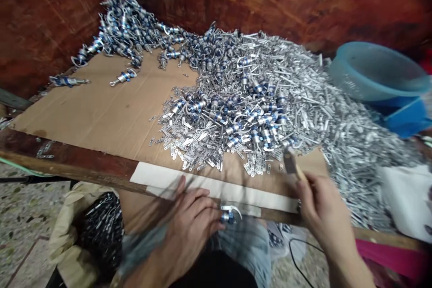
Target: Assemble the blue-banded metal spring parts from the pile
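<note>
My left hand (194,213) is at the table's front edge, its fingers closed on a small silver-and-blue metal fitting (228,216) with a curved arm. Much of that fitting is covered by the fingers. In my right hand (324,207) is a hammer with a pale handle (299,172); its dark head (289,162) is raised near the table's front, to the right of the fitting. Beyond both hands lies a heap of similar silver-and-blue fittings (266,121), mixed with small flat perforated metal plates (192,148).
Cardboard (101,103) covers the table's left part, and a white strip (216,186) runs along its front. More fittings (124,27) are piled at the back. Many silver strips (313,94) spread rightward to a blue basin (381,72). A sack of dark pieces (101,225) stands below left.
</note>
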{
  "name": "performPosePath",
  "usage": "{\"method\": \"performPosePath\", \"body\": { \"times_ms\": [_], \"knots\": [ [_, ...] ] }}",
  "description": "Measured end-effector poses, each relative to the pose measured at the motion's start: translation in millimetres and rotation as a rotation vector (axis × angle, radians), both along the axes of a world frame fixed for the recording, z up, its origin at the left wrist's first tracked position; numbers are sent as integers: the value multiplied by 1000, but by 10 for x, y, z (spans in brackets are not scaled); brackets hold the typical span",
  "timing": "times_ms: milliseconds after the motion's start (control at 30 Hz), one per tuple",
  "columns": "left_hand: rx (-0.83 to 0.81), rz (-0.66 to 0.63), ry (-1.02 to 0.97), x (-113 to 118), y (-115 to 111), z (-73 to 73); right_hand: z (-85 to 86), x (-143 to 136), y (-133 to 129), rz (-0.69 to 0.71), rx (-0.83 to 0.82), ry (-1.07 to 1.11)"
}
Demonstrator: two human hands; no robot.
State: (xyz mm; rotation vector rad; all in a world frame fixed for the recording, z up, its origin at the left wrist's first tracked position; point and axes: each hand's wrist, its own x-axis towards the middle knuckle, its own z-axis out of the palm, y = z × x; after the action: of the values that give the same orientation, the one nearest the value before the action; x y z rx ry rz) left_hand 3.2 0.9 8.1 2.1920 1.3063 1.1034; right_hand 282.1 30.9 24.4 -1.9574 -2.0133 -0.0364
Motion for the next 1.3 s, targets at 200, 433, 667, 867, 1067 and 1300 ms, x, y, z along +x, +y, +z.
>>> {"method": "performPosePath", "body": {
  "times_ms": [200,433,667,867,1067,1300],
  "knots": [
    [-11,50,-12,14,-33,-15,279,-576,-497,449,-184,214],
    [-6,30,-24,15,-26,-17,200,-659,-543,473,-243,153],
    [-9,43,-26,23,-32,-15,-16,-183,-311,97,-9,-59],
    [68,38,27,35,-46,-22,-205,358,215,-176,229,-241],
    [120,-22,-22,54,-73,0,-55,-504,295,11,195,172],
    [145,-9,-1,-28,-106,26,-107,-1357,362,189,-130,154]
  ]
}}
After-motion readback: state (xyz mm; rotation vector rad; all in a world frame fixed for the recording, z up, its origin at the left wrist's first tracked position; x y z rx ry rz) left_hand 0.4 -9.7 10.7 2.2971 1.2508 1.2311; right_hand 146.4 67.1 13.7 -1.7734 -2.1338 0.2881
